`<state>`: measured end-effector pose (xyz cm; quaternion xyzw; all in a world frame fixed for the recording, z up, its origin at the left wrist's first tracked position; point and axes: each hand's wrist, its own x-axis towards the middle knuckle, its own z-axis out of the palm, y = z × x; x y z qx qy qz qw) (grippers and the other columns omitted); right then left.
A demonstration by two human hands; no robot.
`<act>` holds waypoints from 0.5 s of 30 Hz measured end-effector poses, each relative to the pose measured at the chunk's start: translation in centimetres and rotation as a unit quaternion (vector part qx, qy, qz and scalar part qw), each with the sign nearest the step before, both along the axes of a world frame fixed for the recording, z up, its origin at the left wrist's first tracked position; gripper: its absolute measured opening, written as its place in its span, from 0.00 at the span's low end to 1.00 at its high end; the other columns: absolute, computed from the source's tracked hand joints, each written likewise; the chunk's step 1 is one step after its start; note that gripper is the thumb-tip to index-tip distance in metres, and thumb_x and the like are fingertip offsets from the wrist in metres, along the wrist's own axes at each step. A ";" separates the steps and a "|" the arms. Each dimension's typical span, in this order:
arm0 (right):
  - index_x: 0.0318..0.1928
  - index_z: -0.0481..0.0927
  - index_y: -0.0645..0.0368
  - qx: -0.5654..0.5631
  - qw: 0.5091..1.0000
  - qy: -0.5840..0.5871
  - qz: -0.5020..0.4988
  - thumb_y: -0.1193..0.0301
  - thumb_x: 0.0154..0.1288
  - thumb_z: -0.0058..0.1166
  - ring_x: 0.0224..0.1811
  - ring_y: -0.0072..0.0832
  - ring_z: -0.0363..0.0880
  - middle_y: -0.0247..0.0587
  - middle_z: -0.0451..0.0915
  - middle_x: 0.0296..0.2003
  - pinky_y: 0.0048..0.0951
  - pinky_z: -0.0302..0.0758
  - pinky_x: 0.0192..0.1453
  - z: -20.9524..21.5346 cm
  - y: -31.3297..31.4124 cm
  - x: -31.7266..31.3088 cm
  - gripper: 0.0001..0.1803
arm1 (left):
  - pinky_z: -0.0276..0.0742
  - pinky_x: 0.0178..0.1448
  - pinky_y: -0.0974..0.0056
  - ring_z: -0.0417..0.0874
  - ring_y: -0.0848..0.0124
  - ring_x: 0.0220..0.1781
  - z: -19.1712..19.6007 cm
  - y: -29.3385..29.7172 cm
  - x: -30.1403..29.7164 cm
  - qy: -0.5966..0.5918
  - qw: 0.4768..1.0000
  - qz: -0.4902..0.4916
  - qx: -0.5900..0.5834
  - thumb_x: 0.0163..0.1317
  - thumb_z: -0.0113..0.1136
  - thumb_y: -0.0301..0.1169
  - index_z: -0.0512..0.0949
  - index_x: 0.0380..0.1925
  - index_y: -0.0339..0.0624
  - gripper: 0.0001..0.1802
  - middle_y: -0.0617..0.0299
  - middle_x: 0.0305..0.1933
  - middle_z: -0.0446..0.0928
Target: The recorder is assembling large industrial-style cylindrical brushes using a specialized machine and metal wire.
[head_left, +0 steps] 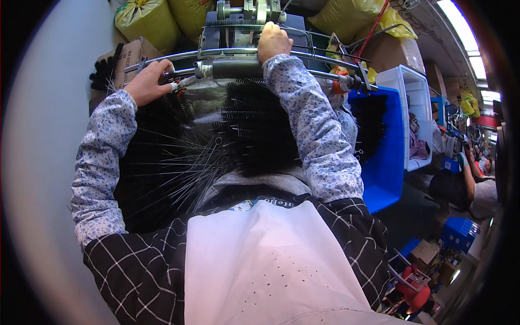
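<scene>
My left hand [149, 82] is at the left end of a machine's metal rails [187, 56], fingers curled and thumb below; what they close on is hidden. My right hand [273, 42] is closed over the middle of the machine [295, 27], above a dark roller [235, 69]; whatever it grips is covered by the fingers. A thin brush [233, 23] with dark bristles stretches across the machine, left of my right hand. Under my forearms lie many black-bristled brushes [260, 127] with twisted wire stems [189, 165], some ending in loops.
To the right stand a blue bin [383, 187] with black brushes inside and a white bin [425, 116]. Yellow sacks [146, 24] and a cardboard box [135, 57] are at the far left. A wall [49, 162] runs along my left. Another person [474, 187] sits at the far right.
</scene>
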<state>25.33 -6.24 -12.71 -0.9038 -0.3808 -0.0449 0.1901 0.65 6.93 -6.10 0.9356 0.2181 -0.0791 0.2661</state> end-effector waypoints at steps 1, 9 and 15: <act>0.37 0.68 0.59 -0.005 1.000 0.002 0.012 0.72 0.54 0.41 0.43 0.39 0.72 0.45 0.73 0.37 0.42 0.67 0.44 0.2 -0.3 0.0 0.09 | 0.68 0.38 0.63 0.73 0.62 0.30 -0.1 -0.4 -0.1 -0.058 0.997 -0.029 0.050 0.47 0.57 0.31 0.65 0.37 0.37 0.18 0.55 0.26 0.70; 0.39 0.69 0.59 -0.023 0.999 0.003 0.044 0.69 0.55 0.43 0.42 0.41 0.73 0.45 0.73 0.38 0.41 0.69 0.44 -0.3 -4.4 5.0 0.11 | 0.71 0.31 0.67 0.75 0.71 0.32 0.4 -1.9 1.1 0.042 0.984 0.120 -0.129 0.47 0.58 0.30 0.67 0.32 0.37 0.14 0.54 0.29 0.73; 0.51 0.66 0.55 -0.043 0.998 -0.037 0.029 0.65 0.56 0.45 0.47 0.40 0.71 0.46 0.71 0.45 0.38 0.68 0.49 -1.5 -9.8 11.6 0.21 | 0.68 0.29 0.76 0.68 0.81 0.30 3.0 -0.4 -0.9 -0.099 0.945 0.189 -0.248 0.48 0.55 0.24 0.67 0.32 0.45 0.10 0.69 0.28 0.67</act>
